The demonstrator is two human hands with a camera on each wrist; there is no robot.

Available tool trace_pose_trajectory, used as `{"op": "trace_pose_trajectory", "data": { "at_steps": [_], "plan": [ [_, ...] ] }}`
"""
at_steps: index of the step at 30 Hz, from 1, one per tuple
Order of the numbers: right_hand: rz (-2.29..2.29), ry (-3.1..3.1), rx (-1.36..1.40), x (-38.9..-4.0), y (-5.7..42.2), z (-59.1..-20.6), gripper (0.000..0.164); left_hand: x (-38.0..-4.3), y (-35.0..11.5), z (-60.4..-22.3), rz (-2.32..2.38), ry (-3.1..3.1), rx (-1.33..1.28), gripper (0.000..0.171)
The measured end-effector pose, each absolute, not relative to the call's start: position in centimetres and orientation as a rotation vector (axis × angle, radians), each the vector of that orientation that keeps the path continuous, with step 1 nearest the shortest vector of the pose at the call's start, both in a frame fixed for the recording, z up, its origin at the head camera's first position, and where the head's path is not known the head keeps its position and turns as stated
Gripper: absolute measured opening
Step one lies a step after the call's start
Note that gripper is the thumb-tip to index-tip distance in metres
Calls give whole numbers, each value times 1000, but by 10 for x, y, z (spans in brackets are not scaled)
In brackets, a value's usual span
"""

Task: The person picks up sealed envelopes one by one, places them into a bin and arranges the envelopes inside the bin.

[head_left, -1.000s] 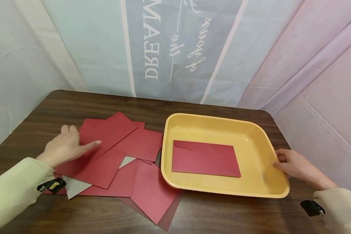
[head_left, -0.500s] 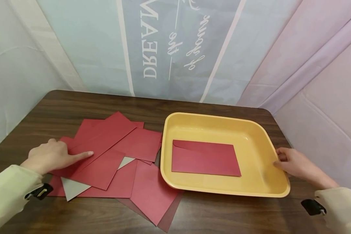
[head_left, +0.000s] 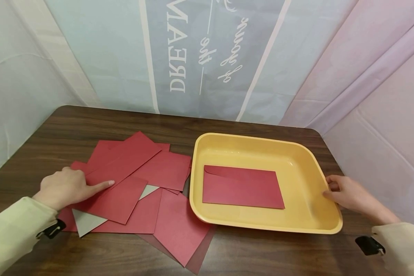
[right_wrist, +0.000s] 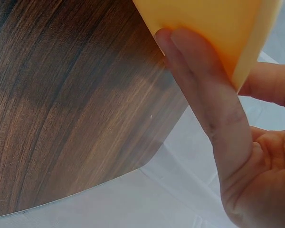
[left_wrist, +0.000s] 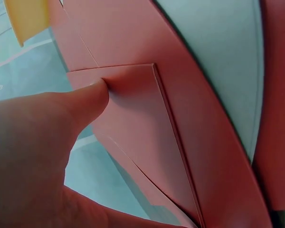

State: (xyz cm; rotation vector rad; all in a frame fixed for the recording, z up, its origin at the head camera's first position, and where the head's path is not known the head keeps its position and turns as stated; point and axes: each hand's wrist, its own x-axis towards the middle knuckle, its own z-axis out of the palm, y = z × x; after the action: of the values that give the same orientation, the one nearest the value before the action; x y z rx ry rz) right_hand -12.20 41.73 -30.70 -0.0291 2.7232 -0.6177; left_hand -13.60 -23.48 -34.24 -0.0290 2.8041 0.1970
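My left hand (head_left: 63, 188) lies over the left of a loose pile of red envelopes (head_left: 165, 172). Its thumb stretches out across the top red envelope (head_left: 124, 155), and the other fingers bend down on the far left. In the left wrist view the thumb (left_wrist: 88, 97) presses on the face of a red envelope (left_wrist: 152, 128), well apart from a finger near its edge. My right hand (head_left: 352, 195) grips the right rim of a yellow tray (head_left: 307, 203), thumb inside and fingers outside. Flat inside the tray lies one red envelope (head_left: 243, 188) with its flap edge showing.
A pale grey piece (head_left: 87, 222) shows among the pile, and a lower red envelope (head_left: 183, 230) reaches toward the front. The tray's left side overlaps the pile. Brown wood-grain table (head_left: 262, 253); a printed cloth (head_left: 193, 57) hangs behind it.
My left hand has come down and left from above the pile, its raised fingers lowering, then shifted slightly right. The right hand and tray stay put.
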Motion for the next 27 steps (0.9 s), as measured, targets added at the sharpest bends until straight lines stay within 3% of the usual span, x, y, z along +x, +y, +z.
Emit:
{"op": "trace_pose_trajectory", "data": {
  "at_steps": [27],
  "plan": [
    [-596,2730,-20,-122,416,-306,36,-142,-230,-347,245,2907,130,65]
  ]
}}
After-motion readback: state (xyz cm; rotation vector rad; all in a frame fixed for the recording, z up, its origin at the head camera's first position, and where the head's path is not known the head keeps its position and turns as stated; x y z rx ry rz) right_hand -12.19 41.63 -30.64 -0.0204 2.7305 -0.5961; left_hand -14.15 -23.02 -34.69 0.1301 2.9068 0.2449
